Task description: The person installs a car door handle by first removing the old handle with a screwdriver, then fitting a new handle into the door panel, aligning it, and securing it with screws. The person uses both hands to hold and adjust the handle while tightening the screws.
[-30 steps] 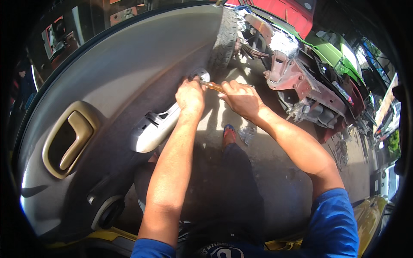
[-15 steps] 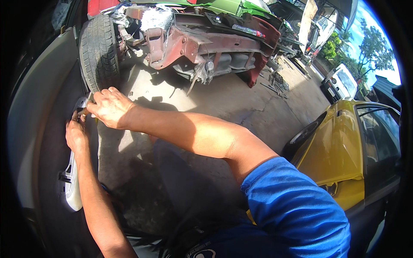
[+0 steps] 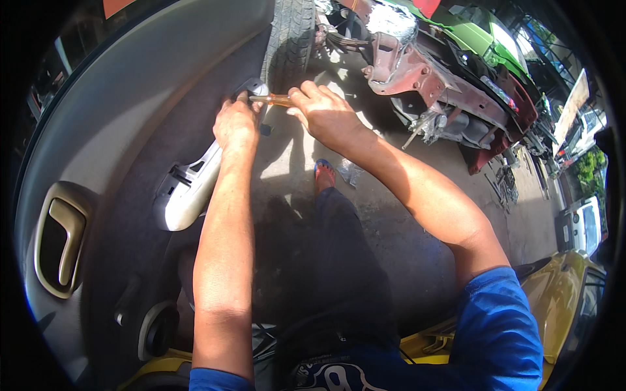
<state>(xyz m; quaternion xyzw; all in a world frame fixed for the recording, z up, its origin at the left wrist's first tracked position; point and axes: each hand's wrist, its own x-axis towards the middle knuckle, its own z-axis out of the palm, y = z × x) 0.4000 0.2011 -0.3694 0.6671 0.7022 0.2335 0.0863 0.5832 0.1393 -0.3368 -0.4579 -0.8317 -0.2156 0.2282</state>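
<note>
My right hand [image 3: 326,114] is closed round the amber handle of a screwdriver [image 3: 279,100], which lies nearly level and points left. Its shaft reaches the far end of a light grey door armrest [image 3: 190,192], a long piece against the dark car door panel [image 3: 124,140]. My left hand [image 3: 236,124] lies over the armrest's far part, its fingers bent round it close to the screwdriver's tip. The tip itself and what it touches are hidden by those fingers. Slots show in the armrest's near part.
A beige inner door handle [image 3: 67,241] and a round speaker [image 3: 158,330] sit on the door. Beyond stand a tyre [image 3: 287,52] and a stripped reddish car front frame [image 3: 424,72]. A yellow car [image 3: 554,300] is at right. My foot [image 3: 324,174] rests on the concrete.
The view has turned left, so door, armrest and hands appear further right and more of the door shows. My right hand has drawn back from my left, exposing the screwdriver handle and shaft.
</note>
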